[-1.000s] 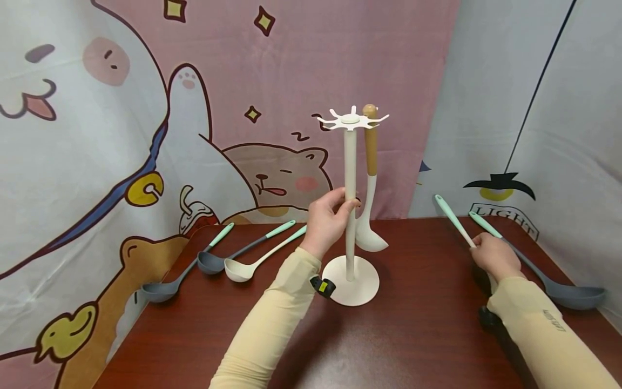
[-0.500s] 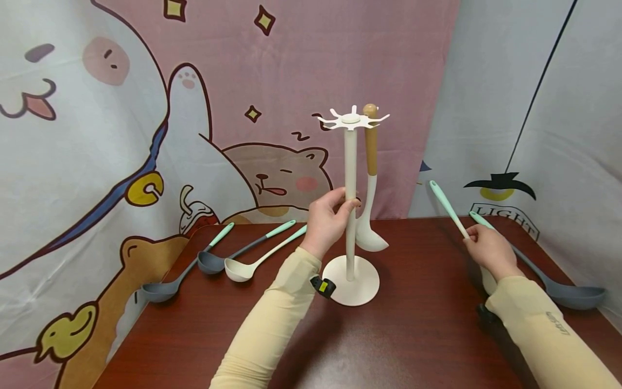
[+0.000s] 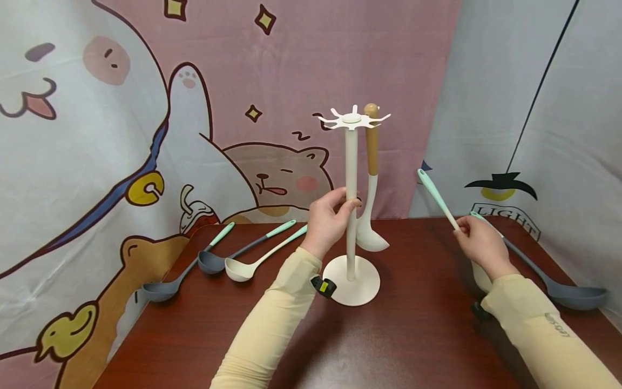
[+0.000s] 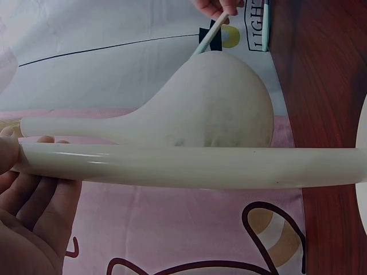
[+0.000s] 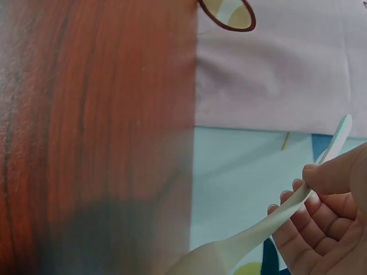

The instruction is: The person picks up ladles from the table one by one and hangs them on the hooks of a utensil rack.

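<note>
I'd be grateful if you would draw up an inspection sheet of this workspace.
Surface: reddish-brown wooden table, with a shine.
Job's things: white rack, upright on its round base; wooden-handled ladle hanging from it; mint-handled white ladle, tilted, in the right hand.
Clutter: two gray utensils and a second white ladle on the left; another gray utensil on the right.
Hands: left hand grips the rack's pole; right pinches the ladle's shaft.
Cables: nothing seen.
Surroundings: cartoon-printed cloth behind the table.
</note>
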### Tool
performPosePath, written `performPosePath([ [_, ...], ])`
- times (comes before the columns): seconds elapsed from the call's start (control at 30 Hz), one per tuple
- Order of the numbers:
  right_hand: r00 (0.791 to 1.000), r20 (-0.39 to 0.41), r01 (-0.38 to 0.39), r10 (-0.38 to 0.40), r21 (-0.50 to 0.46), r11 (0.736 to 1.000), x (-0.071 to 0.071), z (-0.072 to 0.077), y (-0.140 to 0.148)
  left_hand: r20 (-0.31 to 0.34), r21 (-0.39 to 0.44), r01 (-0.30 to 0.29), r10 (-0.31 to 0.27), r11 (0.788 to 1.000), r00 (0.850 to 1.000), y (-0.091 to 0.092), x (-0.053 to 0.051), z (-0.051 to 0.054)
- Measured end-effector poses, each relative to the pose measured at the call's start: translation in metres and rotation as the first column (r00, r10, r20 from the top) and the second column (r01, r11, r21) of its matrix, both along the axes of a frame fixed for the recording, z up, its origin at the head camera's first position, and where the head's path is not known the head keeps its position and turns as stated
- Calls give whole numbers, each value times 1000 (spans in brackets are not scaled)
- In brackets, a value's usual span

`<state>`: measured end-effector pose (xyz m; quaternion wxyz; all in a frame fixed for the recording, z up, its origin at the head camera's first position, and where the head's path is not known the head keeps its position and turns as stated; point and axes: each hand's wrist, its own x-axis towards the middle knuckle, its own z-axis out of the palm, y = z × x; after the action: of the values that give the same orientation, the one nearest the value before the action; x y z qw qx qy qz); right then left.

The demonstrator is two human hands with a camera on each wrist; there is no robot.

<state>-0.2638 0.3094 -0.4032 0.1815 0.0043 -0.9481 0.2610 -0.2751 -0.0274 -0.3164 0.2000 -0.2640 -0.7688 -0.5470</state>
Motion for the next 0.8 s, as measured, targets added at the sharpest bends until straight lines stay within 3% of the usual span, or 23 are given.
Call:
performPosePath([
  [0.43, 996, -88, -29, 27, -24, 999, 11, 25, -25, -5, 2, -3, 3, 1000, 1000, 0, 0, -1],
  [0.8, 989, -138, -52, 47, -38, 998, 17, 38, -37, 5, 3, -2, 2, 1000, 1000, 0, 0, -1],
])
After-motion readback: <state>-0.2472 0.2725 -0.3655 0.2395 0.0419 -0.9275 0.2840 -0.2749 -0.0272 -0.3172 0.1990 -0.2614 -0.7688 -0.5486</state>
